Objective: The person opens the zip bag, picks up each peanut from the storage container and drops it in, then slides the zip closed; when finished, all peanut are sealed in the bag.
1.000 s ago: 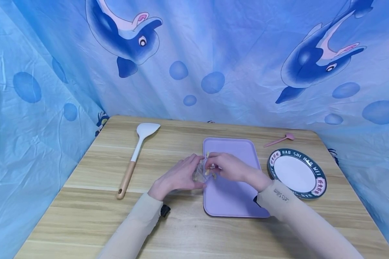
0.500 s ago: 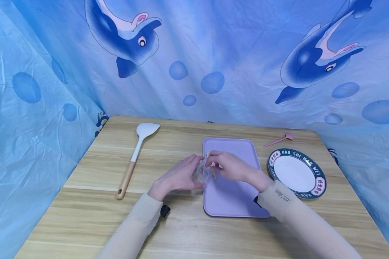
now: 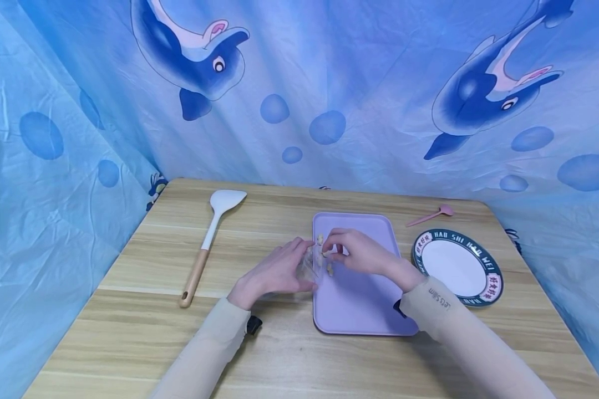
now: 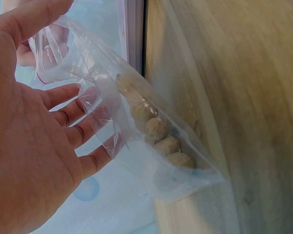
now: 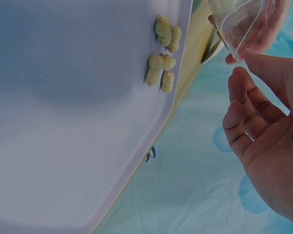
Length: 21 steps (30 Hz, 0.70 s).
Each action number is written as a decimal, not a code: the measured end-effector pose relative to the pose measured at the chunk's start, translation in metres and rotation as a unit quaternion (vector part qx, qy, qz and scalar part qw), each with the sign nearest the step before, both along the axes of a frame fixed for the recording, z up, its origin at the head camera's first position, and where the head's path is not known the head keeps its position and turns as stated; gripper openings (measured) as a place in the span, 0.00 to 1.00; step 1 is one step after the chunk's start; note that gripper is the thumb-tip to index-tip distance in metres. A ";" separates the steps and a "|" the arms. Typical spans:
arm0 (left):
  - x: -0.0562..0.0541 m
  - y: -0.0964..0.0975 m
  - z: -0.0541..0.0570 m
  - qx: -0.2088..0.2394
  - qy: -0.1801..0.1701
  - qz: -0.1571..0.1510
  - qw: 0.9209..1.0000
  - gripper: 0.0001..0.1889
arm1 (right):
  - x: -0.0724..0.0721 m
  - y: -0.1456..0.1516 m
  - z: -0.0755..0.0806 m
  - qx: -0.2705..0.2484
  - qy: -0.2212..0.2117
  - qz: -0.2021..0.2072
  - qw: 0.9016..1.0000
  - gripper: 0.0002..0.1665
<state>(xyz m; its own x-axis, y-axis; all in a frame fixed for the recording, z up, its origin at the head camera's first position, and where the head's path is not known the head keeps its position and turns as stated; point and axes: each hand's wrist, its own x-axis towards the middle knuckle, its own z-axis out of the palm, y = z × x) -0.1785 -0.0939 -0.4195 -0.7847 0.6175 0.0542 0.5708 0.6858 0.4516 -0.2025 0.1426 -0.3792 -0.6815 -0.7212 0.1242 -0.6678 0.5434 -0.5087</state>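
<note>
A clear zip bag [image 4: 107, 83] hangs from my left hand [image 3: 282, 269], which grips it near its mouth. Several peanuts [image 4: 156, 129] lie in a row in the bag's lower part in the left wrist view. My right hand [image 3: 356, 252] is over the left side of the purple tray [image 3: 359, 310]. Its thumb and forefinger pinch the corner of the bag's mouth by the red zip line in the right wrist view, other fingers loosely bent. Several peanuts [image 5: 161, 31] rest on the tray close to its rim.
To the left lies a white spatula [image 3: 212, 227] with a wooden handle. A green-rimmed plate [image 3: 454, 267] stands right of the tray, with a small pink spoon [image 3: 431, 215] behind it. A dolphin-print curtain [image 3: 299, 100] hangs behind the wooden table [image 3: 145, 343].
My right hand has shifted slightly up and right, so the peanuts on the tray show more in the head view. The left hand holds the bag in the same place.
</note>
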 end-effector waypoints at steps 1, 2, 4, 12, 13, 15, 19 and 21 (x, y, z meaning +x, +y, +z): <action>0.000 0.000 0.000 -0.001 0.000 0.000 1.000 0.50 | -0.001 0.001 0.000 -0.001 -0.001 -0.002 1.000 0.09; 0.000 0.000 0.001 -0.002 0.001 0.001 1.000 0.50 | -0.002 0.002 0.000 -0.002 -0.001 -0.004 1.000 0.09; 0.000 0.000 0.001 -0.003 0.002 0.001 1.000 0.50 | -0.004 0.003 0.000 -0.001 -0.001 -0.011 1.000 0.10; 0.000 0.000 0.000 -0.002 0.004 0.000 1.000 0.50 | -0.013 0.010 -0.005 0.009 -0.001 -0.044 0.999 0.12; 0.000 0.000 0.000 -0.001 0.004 0.000 1.000 0.50 | -0.015 0.011 -0.006 0.010 -0.001 -0.047 0.999 0.12; 0.000 0.000 0.000 -0.001 0.003 0.000 1.000 0.50 | -0.017 0.013 -0.008 0.011 0.000 -0.054 0.998 0.12; 0.000 0.000 0.000 0.000 0.001 0.001 1.000 0.50 | -0.021 0.016 -0.013 0.007 -0.008 -0.061 0.998 0.12; 0.000 0.000 0.000 0.000 -0.001 0.002 1.000 0.50 | -0.022 0.017 -0.016 0.008 -0.015 -0.066 0.998 0.12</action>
<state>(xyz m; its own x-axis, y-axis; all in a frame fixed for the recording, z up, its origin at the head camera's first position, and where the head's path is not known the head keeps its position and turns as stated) -0.1787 -0.0943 -0.4193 -0.7874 0.6142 0.0528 0.5670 0.6879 0.4531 -0.2249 0.1598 -0.3956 -0.7742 -0.6263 0.0917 -0.5742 0.6340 -0.5180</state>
